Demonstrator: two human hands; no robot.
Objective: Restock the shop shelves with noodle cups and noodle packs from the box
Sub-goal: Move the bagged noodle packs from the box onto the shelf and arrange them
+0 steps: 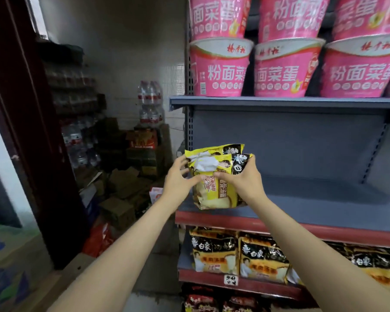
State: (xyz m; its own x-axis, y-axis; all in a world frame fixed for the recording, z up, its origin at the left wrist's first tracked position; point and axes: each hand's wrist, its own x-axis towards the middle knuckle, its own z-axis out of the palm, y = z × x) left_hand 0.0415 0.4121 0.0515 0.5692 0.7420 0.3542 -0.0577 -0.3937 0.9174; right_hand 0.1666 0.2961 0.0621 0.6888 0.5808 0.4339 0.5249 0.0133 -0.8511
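Both my hands hold yellow-and-black noodle packs (216,176) standing upright at the left end of the middle grey shelf (324,208). My left hand (180,179) grips their left side and my right hand (243,176) grips the right side and top. At least two packs are pressed together, their bottoms resting on the shelf board. Pink noodle cups (284,68) stand stacked on the shelf above. Similar yellow noodle packs (239,255) fill the shelf below. No box of stock is clearly visible.
The middle shelf to the right of the packs is bare. Left of the shelving, cardboard boxes (122,199), bottled-water packs (150,102) and a dark red door frame (20,109) crowd the corner. A cardboard carton (11,266) sits at lower left.
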